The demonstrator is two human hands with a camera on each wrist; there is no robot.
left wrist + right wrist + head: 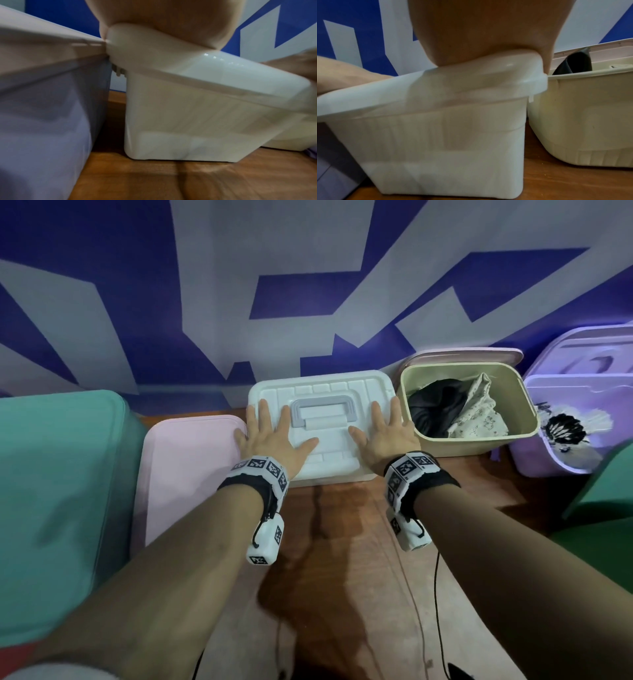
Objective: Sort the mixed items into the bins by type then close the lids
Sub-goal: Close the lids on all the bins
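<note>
A white bin stands at the middle of the row, with its white lid and grey handle on top. My left hand lies flat on the lid's left side, fingers spread. My right hand lies flat on the right side, also spread. Both wrist views show a palm pressed on the lid's edge. To the right, an open beige bin holds black cloth and patterned cloth.
A pink-lidded bin touches the white bin's left, and a teal lid lies further left. A pink lid leans behind the beige bin. A purple bin at far right holds a black-and-white item. Wooden floor in front.
</note>
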